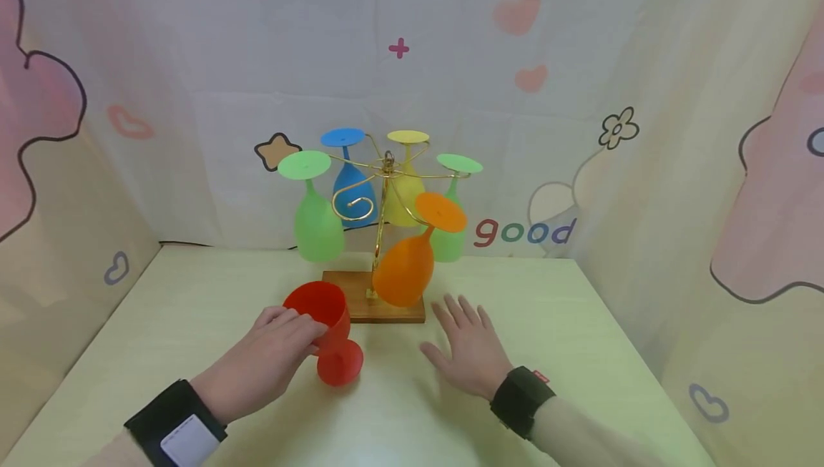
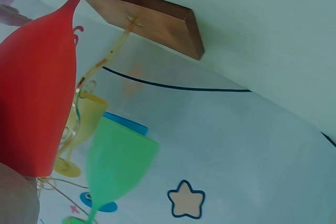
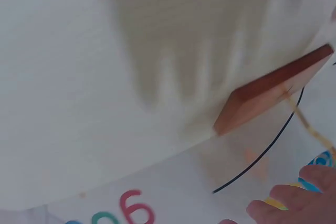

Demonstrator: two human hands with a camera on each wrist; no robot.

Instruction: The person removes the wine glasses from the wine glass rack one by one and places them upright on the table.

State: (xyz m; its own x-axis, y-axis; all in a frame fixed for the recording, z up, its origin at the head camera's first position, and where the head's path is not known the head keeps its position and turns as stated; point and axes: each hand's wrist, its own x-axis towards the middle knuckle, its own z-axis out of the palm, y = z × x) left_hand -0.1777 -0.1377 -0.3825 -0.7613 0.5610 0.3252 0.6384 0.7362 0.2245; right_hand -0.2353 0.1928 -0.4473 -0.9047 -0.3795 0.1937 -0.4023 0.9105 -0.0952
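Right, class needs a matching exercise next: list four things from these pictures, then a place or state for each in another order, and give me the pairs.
1. Red goblet
2. Orange goblet
3. Wooden base
4. Right hand

A. Hangs upside down, tilted
B. Fingers spread, holding nothing
C. Held by the left hand
D. On the table

Pairs: 1-C; 2-A; 3-D; 4-B

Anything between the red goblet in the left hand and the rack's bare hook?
Nothing visible in the head view stands between the red goblet and the bare hook. A green goblet hangs left of that hook, the orange goblet right of it.
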